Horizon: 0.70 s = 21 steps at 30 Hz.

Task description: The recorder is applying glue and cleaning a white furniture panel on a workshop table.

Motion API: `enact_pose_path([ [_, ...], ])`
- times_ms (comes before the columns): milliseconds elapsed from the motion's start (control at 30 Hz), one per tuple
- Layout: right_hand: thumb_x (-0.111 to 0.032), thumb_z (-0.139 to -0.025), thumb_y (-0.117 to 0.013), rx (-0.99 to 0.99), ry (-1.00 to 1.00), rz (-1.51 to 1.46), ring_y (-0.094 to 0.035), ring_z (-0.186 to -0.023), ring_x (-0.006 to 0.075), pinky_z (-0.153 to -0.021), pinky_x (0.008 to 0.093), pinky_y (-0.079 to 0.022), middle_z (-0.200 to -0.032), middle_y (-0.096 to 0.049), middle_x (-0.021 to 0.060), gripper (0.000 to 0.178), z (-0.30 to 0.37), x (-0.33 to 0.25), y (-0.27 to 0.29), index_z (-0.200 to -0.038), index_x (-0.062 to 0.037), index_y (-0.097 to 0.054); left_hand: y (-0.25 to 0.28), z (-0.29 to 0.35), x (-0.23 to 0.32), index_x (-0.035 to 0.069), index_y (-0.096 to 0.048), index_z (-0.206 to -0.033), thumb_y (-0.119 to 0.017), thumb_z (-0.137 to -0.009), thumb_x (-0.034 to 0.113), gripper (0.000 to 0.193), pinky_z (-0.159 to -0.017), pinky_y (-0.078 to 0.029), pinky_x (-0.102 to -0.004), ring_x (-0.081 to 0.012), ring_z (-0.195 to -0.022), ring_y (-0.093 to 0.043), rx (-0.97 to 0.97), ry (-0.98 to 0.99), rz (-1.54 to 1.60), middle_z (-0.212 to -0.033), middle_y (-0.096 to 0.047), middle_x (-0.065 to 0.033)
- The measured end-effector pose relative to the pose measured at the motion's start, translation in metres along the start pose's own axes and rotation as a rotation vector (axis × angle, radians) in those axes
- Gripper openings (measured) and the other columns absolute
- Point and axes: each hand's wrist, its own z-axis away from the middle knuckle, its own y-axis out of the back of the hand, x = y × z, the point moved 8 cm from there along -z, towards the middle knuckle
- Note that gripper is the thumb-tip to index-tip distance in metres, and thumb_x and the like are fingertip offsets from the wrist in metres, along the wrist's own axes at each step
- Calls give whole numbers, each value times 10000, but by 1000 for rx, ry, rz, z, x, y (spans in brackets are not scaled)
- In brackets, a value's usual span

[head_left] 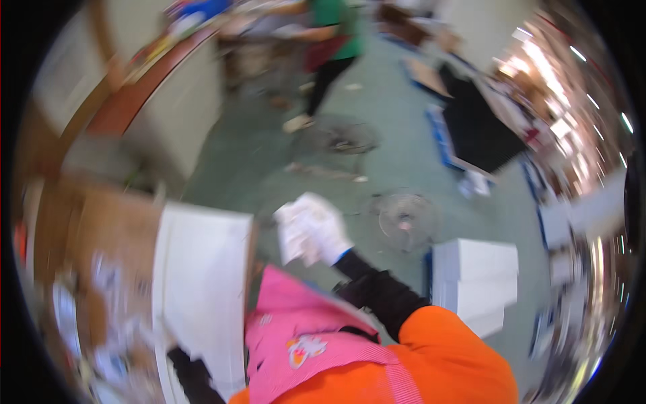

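My right hand (323, 229), in a white glove with a blue cuff, is raised out in front of me over the green floor. Its fingers are smeared by motion and merge with a crumpled white shape, so I cannot tell whether it holds something. At the lower left, my left hand (153, 337) is a pale blur past the black sleeve, over the edge of a white panel-like surface (202, 269). Whether its fingers are open or closed does not show. A pink apron (309, 337) hangs over my orange top.
Two floor fans (404, 219) stand ahead on the green floor (269, 155). White boxes (474, 283) are stacked at right, with a black-topped stack (478, 124) beyond. A person in green (343, 34) stands far ahead by a bench. Brown cardboard (114, 236) lies at left.
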Motion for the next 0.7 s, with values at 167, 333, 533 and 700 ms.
enact_pose_path([
  [167,-66,-925,-758,95,369,668,-632,-1174,181,-1029,350,-524,-1297,-646,120,443,-59,-26,-11,-1323,27,-585,118,42,114,31,-421,-1510,-779,-869,221,759,-1214,-282,-543,-455,-1486,-300,40,378,502,-1579,-358,-278],
  [333,-166,-877,-796,-329,808,1272,-472,-1359,420,-1104,437,-445,-1507,-408,251,666,-79,45,-123,-1452,-52,-481,110,98,99,59,-369,-1546,-754,-881,203,781,-1203,-298,-536,-436,-1508,-253,-99,651,564,-1634,-260,-251],
  [533,-345,-796,-797,-1042,668,1684,-337,-1428,520,-1160,534,-357,-1598,-258,291,849,-103,164,-147,-1518,-126,-407,99,32,72,30,-529,-1410,-674,-938,250,540,-1148,-378,-481,-410,-1385,-450,144,589,399,-1484,-500,-229],
  [700,-318,-807,-799,-1215,568,1541,-332,-1442,499,-1155,521,-381,-1612,-246,276,834,-124,189,-187,-1524,-150,-408,55,-39,48,60,-688,-891,-564,-974,296,280,-889,-484,-487,-389,-974,-625,7,781,375,-973,-703,-155],
])
